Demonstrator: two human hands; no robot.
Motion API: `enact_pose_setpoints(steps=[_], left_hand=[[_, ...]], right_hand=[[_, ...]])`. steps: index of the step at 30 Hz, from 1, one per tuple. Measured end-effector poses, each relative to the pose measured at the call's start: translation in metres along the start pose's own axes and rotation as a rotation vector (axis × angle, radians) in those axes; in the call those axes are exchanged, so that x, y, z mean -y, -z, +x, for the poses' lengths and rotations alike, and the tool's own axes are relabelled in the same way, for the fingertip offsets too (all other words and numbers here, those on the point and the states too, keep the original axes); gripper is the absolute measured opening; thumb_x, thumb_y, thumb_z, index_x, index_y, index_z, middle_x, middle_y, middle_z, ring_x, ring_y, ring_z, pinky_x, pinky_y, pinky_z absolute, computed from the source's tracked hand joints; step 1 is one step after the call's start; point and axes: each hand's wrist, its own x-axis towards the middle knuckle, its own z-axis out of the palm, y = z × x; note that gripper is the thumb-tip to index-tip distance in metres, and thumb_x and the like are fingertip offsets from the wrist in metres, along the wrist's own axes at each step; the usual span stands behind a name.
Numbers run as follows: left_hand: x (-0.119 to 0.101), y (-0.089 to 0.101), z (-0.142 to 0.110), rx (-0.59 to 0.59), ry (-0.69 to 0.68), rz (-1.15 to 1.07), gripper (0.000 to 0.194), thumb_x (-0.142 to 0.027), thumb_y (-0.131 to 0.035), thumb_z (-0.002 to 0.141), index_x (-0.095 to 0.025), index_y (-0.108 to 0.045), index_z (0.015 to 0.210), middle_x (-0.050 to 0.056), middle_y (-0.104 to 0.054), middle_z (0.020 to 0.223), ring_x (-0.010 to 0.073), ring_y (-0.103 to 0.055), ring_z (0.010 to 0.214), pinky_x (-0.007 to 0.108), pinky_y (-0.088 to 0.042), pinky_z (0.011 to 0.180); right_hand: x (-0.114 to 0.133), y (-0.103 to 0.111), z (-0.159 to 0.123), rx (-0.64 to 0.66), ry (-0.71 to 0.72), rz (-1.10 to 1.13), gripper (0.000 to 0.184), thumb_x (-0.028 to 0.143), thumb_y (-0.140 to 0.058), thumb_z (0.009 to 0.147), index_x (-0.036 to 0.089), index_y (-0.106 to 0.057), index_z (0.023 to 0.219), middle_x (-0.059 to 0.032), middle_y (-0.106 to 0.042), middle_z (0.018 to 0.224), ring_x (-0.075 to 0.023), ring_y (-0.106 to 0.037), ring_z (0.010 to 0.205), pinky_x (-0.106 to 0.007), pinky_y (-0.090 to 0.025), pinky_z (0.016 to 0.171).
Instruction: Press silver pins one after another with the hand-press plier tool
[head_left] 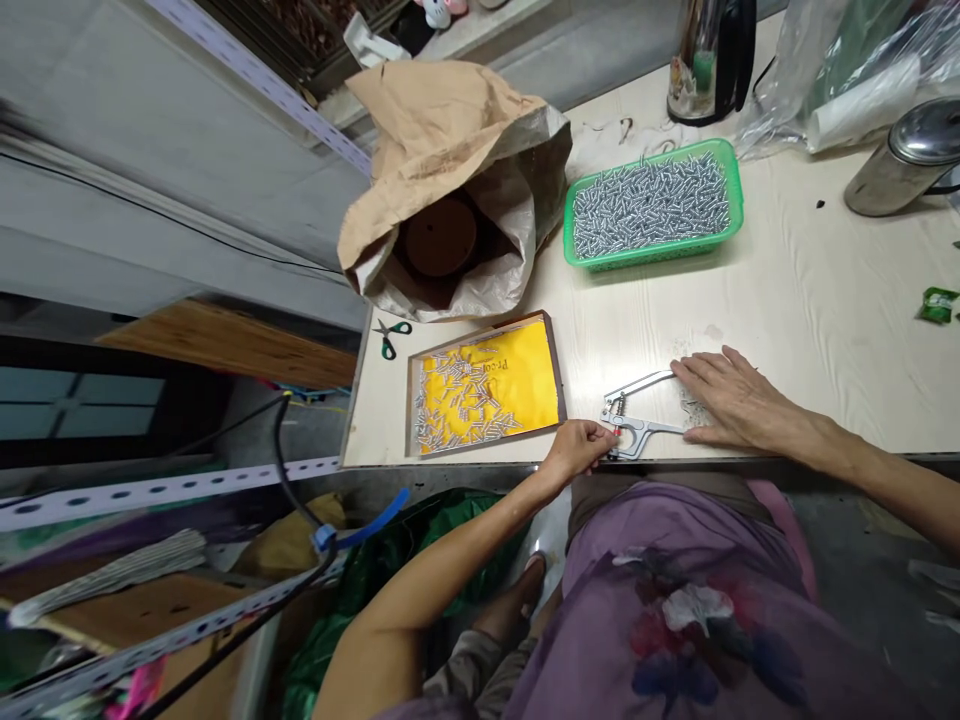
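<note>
A silver hand press tool (639, 412) with two long handles lies near the front edge of the pale table (810, 300). My left hand (577, 450) is at its head, fingers pinched together there on something too small to name. My right hand (731, 400) lies across the two handles with fingers stretched and wrapped loosely over them. Left of the tool is a shallow tray with a yellow lining (517, 385) holding several small metal screws.
A green basket (652, 208) full of silver screws stands at the back. An open brown paper sack (450, 190) sits at the back left, green-handled scissors (388, 336) beside it. A kettle (709, 55), plastic bags (862, 70) and a steel pot (911, 155) stand far right.
</note>
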Motion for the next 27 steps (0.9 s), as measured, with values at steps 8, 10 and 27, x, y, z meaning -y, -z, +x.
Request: enact_pose_setpoints(steps=[8, 10, 27], left_hand=[[0.011, -0.012, -0.013, -0.349, -0.597, 0.499, 0.02, -0.033, -0.057, 0.091, -0.016, -0.065, 0.097, 0.007, -0.066, 0.091, 0.0191, -0.063, 0.086, 0.031, -0.052, 0.076], [0.007, -0.021, -0.008, -0.327, -0.781, 0.651, 0.031, -0.037, -0.055, 0.092, -0.017, -0.058, 0.115, 0.012, -0.064, 0.11, 0.0241, -0.061, 0.103, 0.038, -0.051, 0.088], [-0.06, -0.022, 0.047, -0.143, -0.879, 0.856, 0.034, -0.042, -0.062, 0.088, -0.019, -0.062, 0.113, 0.008, -0.061, 0.101, 0.0241, -0.053, 0.099, 0.036, -0.046, 0.082]], right_hand=[[0.031, 0.004, -0.005, -0.008, -0.037, -0.114, 0.06, 0.027, -0.054, 0.082, 0.008, -0.043, 0.137, -0.0175, -0.065, 0.107, -0.0317, -0.055, 0.095, -0.048, -0.04, 0.091], [0.036, 0.002, -0.007, -0.026, -0.046, -0.112, 0.058, 0.024, -0.053, 0.082, 0.008, -0.044, 0.137, -0.0167, -0.066, 0.103, -0.0305, -0.055, 0.092, -0.045, -0.042, 0.086], [0.022, -0.009, 0.01, -0.023, -0.167, -0.104, 0.019, 0.017, -0.053, 0.09, 0.012, -0.062, 0.106, -0.0126, -0.061, 0.09, -0.0265, -0.053, 0.086, -0.036, -0.046, 0.071]])
